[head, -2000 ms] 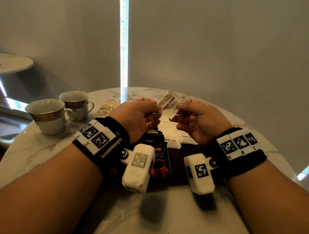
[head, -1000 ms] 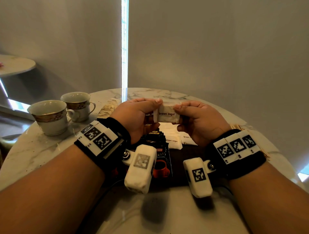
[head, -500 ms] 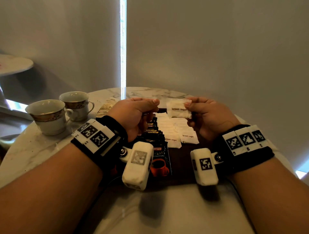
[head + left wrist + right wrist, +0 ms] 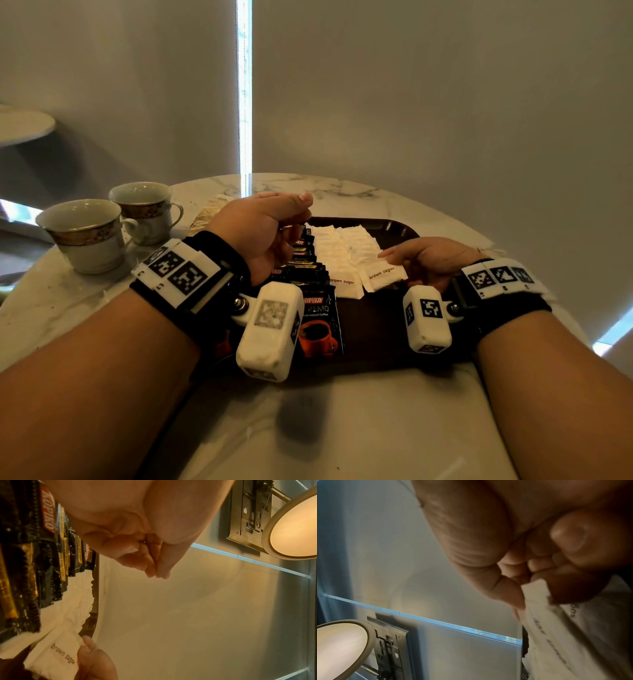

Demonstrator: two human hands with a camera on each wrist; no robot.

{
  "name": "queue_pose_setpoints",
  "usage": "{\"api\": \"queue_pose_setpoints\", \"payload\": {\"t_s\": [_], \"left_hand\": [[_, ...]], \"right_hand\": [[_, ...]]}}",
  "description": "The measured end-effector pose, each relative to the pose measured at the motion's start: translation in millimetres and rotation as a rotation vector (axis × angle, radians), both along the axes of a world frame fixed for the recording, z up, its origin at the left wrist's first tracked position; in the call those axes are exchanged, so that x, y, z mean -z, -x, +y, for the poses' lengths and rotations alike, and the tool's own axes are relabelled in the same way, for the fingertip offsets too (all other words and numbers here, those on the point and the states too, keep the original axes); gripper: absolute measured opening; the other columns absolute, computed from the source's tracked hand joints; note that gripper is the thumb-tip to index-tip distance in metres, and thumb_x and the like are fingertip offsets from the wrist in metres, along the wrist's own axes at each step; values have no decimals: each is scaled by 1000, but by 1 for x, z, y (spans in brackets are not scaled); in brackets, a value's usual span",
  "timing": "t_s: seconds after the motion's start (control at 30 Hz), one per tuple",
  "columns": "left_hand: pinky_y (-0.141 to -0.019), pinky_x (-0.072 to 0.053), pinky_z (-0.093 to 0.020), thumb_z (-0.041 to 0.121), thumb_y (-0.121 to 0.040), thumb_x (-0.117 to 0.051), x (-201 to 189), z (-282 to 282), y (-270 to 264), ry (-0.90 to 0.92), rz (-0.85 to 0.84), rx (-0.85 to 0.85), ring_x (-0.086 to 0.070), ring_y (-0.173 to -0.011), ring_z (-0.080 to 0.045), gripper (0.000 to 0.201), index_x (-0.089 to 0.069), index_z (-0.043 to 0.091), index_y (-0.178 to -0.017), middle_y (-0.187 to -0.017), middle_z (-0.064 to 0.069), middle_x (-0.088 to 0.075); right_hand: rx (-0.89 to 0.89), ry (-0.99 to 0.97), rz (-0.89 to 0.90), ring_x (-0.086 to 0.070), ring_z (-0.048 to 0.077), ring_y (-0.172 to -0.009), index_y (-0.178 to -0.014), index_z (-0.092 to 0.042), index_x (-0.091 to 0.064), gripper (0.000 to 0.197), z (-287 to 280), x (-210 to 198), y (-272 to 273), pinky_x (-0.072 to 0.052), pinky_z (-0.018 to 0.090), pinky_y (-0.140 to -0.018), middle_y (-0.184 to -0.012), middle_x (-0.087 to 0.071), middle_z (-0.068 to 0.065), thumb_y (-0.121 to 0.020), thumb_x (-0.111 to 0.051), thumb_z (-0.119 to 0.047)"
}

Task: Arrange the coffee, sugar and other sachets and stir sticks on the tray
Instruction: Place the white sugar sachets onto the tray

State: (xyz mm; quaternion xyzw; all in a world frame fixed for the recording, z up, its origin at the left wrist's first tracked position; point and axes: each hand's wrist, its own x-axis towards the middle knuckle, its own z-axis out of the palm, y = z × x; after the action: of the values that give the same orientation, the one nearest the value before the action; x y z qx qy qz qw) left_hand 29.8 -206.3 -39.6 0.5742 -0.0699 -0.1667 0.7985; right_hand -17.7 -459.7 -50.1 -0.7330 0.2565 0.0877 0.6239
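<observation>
Closest in, the dark tray (image 4: pixel 376 329) sits on the marble table (image 4: pixel 342 428) with a row of black coffee sachets (image 4: pixel 317 318) overlapping along its left side and white sugar sachets (image 4: pixel 337 253) lined up next to them. The right hand (image 4: pixel 435 260) pinches a brown sugar sachet (image 4: pixel 383 275) down at the near end of the white rows. The left hand (image 4: pixel 263 229) hovers over the coffee row, fingers curled, holding nothing. Further back on the left stand two cups (image 4: pixel 82 233).
</observation>
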Motion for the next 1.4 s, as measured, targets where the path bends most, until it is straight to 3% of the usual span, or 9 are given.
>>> {"api": "queue_pose_setpoints", "payload": {"t_s": [0.33,0.47,0.5,0.6,0.73,0.9,1.1,1.17,1.4], "left_hand": [[-40,-35,-18,19,-87,-75,-1,-1,3,9,0,-9,-54,-54,-9,13,-64,15,-91,-71,2,-66],[-41,-36,-18,19,-86,-76,-2,-2,3,12,-2,-25,-54,-55,-9,12,-64,16,-88,-70,2,-66],[-41,-35,-18,19,-86,-76,-2,-2,3,12,-3,-25,-54,-55,-9,12,-64,16,-89,-70,2,-67],[-40,-35,-18,19,-86,-76,-1,-3,3,8,-4,-25,-54,-54,-9,13,-65,15,-91,-71,2,-66],[-41,-36,-18,19,-86,-76,-1,-2,3,6,-4,-22,-54,-56,-9,13,-65,16,-90,-72,2,-67],[-42,-36,-19,19,-87,-76,-1,-1,3,9,-5,-14,-54,-57,-9,12,-64,15,-88,-72,2,-66],[-44,-38,-19,20,-88,-74,-2,0,3,-1,-5,-12,-54,-57,-8,11,-66,15,-93,-74,2,-65],[-43,-39,-19,21,-87,-75,-1,1,2,-8,-2,-13,-55,-58,-9,13,-66,15,-95,-76,1,-66],[-43,-38,-18,19,-88,-73,-3,1,2,7,-8,-12,-53,-57,-9,10,-65,14,-90,-75,1,-65]], "right_hand": [[4,98,32,-52,11,-52,-103,-4,-72,19,-3,4,1,-46,23,-44,-69,-60,6,-85,-66,-4],[-1,97,62,-63,26,-85,-115,3,-69,48,-6,3,-1,-52,34,-83,-94,-69,13,-71,-78,-14],[-5,95,67,-62,27,-88,-116,3,-67,52,-5,2,-1,-52,33,-79,-99,-66,15,-69,-80,-17],[0,92,54,-55,18,-63,-108,-5,-64,31,-4,1,-2,-42,22,-43,-85,-61,10,-82,-75,-18],[54,56,19,-47,13,-52,-89,-7,-62,11,-8,1,-4,-34,21,-37,-72,-55,5,-87,-67,-17],[116,110,-18,-51,18,-66,-87,-10,-68,18,-10,3,-4,-40,29,-50,-82,-56,7,-88,-64,-27],[-35,99,37,-57,37,-119,-110,-5,-72,49,-7,-9,-1,-52,43,-89,-124,-61,22,-87,-62,-48],[-79,84,42,-60,39,-116,-114,-4,-70,54,-2,-12,1,-51,46,-95,-121,-64,24,-88,-60,-50],[-79,104,34,-64,37,-109,-112,-3,-68,53,8,-13,2,-54,44,-87,-121,-64,25,-89,-60,-50]]}}
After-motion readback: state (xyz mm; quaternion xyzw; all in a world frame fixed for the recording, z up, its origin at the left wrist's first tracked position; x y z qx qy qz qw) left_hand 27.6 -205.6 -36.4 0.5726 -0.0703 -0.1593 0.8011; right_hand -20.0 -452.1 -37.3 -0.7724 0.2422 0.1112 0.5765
